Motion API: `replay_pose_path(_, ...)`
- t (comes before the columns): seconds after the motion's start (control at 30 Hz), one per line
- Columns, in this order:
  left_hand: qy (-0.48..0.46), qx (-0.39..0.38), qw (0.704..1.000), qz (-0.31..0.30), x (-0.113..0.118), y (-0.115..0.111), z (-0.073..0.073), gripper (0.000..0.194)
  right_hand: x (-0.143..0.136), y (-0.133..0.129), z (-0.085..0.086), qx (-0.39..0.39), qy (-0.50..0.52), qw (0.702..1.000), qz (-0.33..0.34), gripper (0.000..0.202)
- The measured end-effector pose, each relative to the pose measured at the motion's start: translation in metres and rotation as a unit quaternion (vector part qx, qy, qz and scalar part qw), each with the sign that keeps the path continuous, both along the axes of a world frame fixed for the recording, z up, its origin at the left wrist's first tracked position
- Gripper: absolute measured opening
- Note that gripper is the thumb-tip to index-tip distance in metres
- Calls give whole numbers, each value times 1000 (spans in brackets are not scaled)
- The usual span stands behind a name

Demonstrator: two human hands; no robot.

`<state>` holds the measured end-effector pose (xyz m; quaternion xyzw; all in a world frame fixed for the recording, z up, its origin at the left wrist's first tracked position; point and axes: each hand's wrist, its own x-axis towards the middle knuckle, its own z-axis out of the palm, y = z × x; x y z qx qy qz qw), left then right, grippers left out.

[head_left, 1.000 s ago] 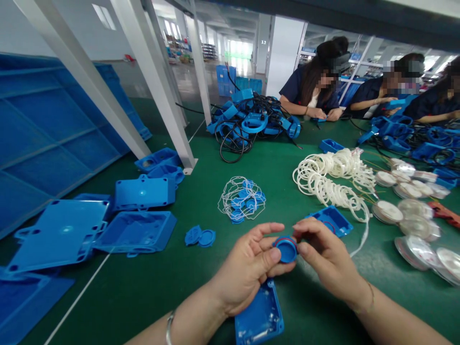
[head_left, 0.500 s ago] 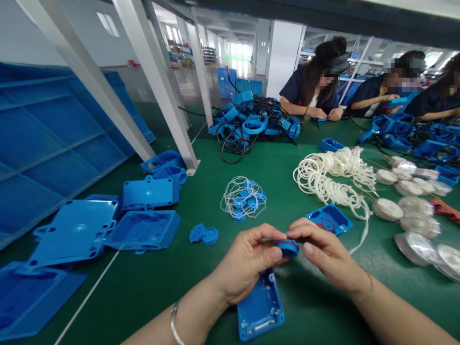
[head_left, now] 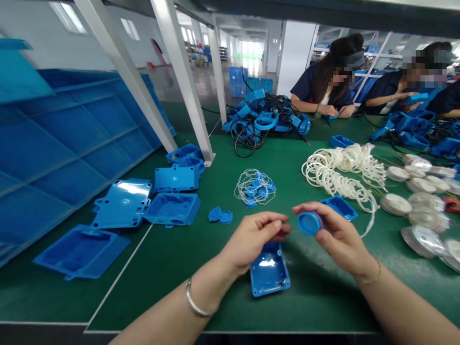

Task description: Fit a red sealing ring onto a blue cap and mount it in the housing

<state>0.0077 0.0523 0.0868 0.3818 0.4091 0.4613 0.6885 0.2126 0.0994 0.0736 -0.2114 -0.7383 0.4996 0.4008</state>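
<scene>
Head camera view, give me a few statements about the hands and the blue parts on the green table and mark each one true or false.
1. The right hand holds a round blue cap with a red ring at its rim. True.
2. The left hand also grips that cap. False: its fingers are pinched together apart from the cap.
3. A small open blue box lies on the green table below the hands. True.
4. The pile of white rings sits left of the hands. False: it is on the right, further back.
5. Two loose blue caps lie left of the left hand. True.
</scene>
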Motion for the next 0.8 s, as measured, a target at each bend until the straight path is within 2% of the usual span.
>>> replay_pose_path(0.07,154,70,986,7,-9,-11,5,45,-3,0,-10,-101,22,994,-39,44)
replay_pose_path(0.1,270,120,955,-14,-13,-18,6,62,-5,1,-16,-146,24,988,-46,46)
replay_pose_path(0.17,461,181,864,-90,-16,-30,4,100,-12,3,-32,-213,16,976,-46,46)
replay_pose_path(0.2,521,194,822,-124,-16,-35,1,113,-16,3,-39,-234,11,971,-41,44)
replay_pose_path(0.27,566,195,786,-155,-15,-41,-5,118,-23,4,-50,-247,2,968,-33,41)
replay_pose_path(0.33,571,199,784,-142,-15,-39,-11,108,-27,5,-55,-242,-3,970,-23,44)
replay_pose_path(0.47,496,248,823,-127,-26,-25,-17,102,-25,5,-47,-203,-7,979,-15,48)
replay_pose_path(0.57,431,294,843,-131,-35,-16,-20,100,-21,4,-37,-118,-25,992,-40,47)
replay_pose_path(0.67,405,327,843,-139,-39,-14,-24,96,-20,3,-32,-14,-66,996,-62,47)
replay_pose_path(0.8,432,363,816,-123,-36,-22,-29,86,-20,-1,-32,17,-94,993,-76,48)
